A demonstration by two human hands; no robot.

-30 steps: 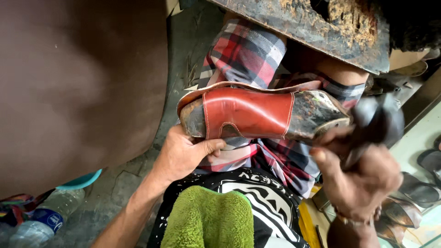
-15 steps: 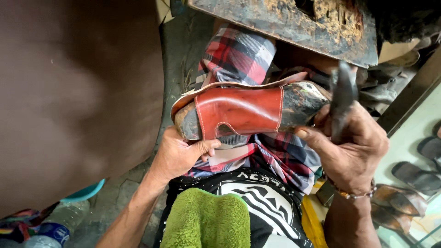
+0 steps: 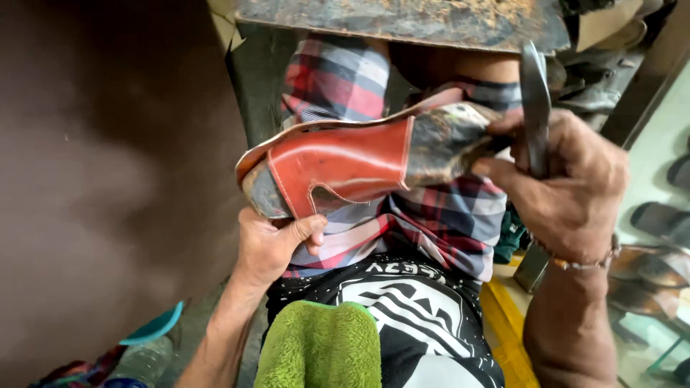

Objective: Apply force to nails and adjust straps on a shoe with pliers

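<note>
A red leather shoe upper (image 3: 345,162) on a dark last lies sideways over my lap, its sole edge turned up. My left hand (image 3: 272,246) grips it from below at the heel end, thumb on the red leather. My right hand (image 3: 568,190) is closed around a dark metal tool (image 3: 534,100) that stands upright, and its fingertips pinch the dark toe end (image 3: 449,140) of the shoe.
A rusty metal-topped workbench (image 3: 402,21) hangs over my knees. A checked cloth (image 3: 431,223) covers my legs and a green towel (image 3: 320,348) lies on my chest. Sandals (image 3: 661,215) sit on the right, a plastic bottle (image 3: 140,363) at lower left, a brown wall to the left.
My right hand has swung the tool from lying low and sideways to upright and moved onto the shoe's toe. The left hand keeps its hold on the heel.
</note>
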